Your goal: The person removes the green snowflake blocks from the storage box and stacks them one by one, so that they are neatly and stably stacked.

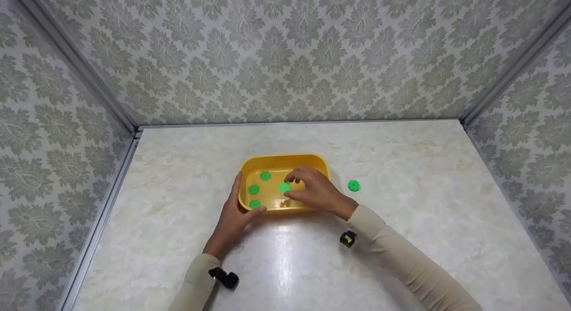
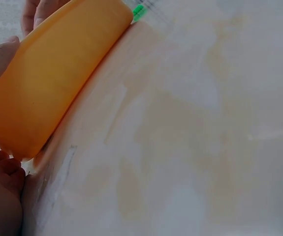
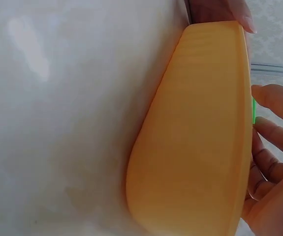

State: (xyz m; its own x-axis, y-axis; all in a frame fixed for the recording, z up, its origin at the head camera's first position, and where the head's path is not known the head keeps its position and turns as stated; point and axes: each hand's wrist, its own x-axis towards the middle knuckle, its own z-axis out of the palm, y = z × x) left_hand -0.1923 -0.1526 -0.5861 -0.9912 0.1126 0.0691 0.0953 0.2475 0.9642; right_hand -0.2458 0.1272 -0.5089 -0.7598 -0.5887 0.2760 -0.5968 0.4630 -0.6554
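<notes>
- Yellow tray [image 1: 285,161], one, rounded corners: I log it upright on the pale marbled surface [image 1: 169,204], at about the middle of my head view.
- Left hand [image 1: 235,213], one: holds the tray's left end, fingers along the outer wall, thumb over the rim at the near corner.
- Right hand [image 1: 317,189], one: reaches in over the tray's right side, thumb and forefinger pinching a green disc.
- Pinched green disc [image 1: 284,187], one: above the tray floor; my right wrist view shows only a thin green edge of it at the rim.
- Loose green discs [image 1: 253,189], three: inside the tray, toward its left end, apart from each other.
- Outlying green disc [image 1: 353,185], one: flat on the surface, just right of the tray.
- Patterned wall panels [image 1: 276,52], three: behind and at both sides.
</notes>
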